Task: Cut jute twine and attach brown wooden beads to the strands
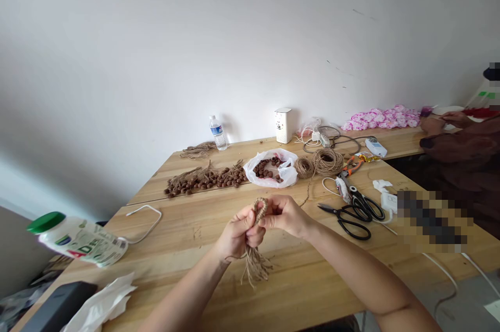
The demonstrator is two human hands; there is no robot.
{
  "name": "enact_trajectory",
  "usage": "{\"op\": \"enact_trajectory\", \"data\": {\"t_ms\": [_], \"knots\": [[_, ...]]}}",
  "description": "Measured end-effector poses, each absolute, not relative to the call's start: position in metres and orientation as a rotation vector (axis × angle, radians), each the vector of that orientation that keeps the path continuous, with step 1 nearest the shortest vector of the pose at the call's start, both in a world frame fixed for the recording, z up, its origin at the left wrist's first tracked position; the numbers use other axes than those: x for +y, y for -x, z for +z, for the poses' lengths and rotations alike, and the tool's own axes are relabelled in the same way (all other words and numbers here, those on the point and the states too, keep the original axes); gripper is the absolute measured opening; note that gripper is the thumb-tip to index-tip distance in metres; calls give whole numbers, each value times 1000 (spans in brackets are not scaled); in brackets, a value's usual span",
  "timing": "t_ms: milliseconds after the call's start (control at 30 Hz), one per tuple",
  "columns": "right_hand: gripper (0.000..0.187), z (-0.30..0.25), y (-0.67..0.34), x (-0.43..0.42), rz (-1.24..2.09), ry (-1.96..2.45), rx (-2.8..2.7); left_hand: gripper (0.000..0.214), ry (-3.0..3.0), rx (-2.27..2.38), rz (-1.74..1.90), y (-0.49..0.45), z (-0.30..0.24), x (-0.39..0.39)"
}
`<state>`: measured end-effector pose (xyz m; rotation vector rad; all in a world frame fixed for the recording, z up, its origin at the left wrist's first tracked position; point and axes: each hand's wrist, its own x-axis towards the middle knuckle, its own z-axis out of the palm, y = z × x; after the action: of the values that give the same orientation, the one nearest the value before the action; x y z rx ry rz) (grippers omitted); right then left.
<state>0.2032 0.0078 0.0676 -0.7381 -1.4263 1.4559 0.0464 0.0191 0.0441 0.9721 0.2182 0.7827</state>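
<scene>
Left hand: here's the left hand, fingers clenched round the neck of the jute twine bundle, thumb up against the woven loop at its top.
Right hand: the right hand pinches the loop from the other side, fingertips closed tight on the braid.
Where the bundle is: up off the wooden table, held between both hands, just on the near side of the white plastic bag; the frayed tail hangs down below the left hand.
How it should handle: light, soft and limp by the look of it, rough enough not to slip; the loose strands will splay, so I'd judge the bound neck under the loop to be the place to hold.
Behind the bag's left: rows of brown beaded pieces laid out, a water bottle further back.
Right of the bag: two coils of twine, then black scissors and orange-handled pliers.
Far left of the bag: a green-capped bottle lying on its side near the table edge, crumpled paper nearer the camera.
Far right of the bag: another person's arm resting by pink fabric.
</scene>
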Motion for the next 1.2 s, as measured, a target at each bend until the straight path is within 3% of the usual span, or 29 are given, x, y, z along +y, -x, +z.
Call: {"op": "enact_trajectory", "data": {"t_ms": [167, 400, 500, 600, 767, 900, 1200], "knots": [[33, 69, -208, 10, 1541, 669, -1538, 31, -975, 200, 693, -44, 41, 22], [27, 70, -209, 11, 1335, 734, -1575, 33, -999, 321, 661, -47, 35, 30], [24, 71, -210, 7, 984, 923, -1689, 39, -1132, 541, 975, -50, 42, 29], [19, 69, -208, 2, 452, 1078, -1785, 26, -1442, 647, 1305, -48, 51, 25], [19, 61, -199, -5, 106, 1115, -1893, 21, -1830, 719, 1284, -42, 57, 16], [23, 63, -198, -7, 141, 1084, -1905, 22, -1834, 768, 1211, -42, 58, 16], [22, 76, -213, -1, 775, 1037, -1882, 24, -1279, 564, 1064, -45, 53, 22]]}}
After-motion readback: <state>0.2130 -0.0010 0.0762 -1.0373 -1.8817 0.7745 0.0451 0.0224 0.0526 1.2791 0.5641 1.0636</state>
